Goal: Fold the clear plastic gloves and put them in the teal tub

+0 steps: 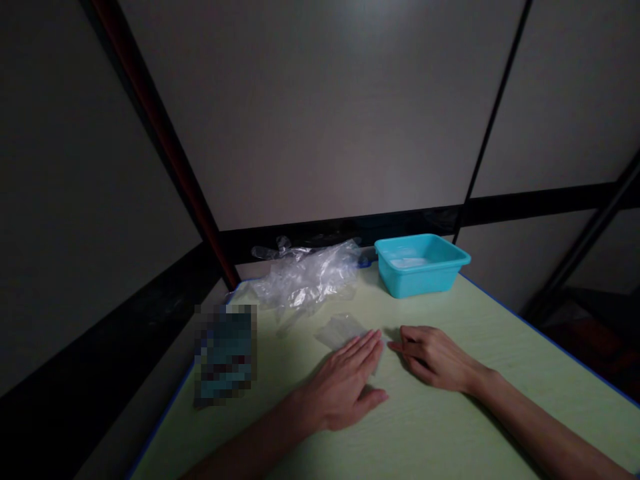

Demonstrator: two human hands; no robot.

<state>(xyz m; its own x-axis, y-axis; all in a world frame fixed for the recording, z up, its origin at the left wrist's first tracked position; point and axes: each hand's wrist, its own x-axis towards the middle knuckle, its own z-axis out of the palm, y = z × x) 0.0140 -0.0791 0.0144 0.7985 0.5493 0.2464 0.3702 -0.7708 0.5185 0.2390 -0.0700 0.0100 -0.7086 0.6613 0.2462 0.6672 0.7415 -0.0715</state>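
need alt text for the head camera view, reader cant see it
A left hand lies flat over a small translucent plastic piece on a pale green table, the partly curled right hand beside it. Behind are crumpled clear plastic and a turquoise basin.

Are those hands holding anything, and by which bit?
Nothing looks gripped: the left hand lies flat over part of the thin clear plastic; the right hand is beside it, seemingly empty.
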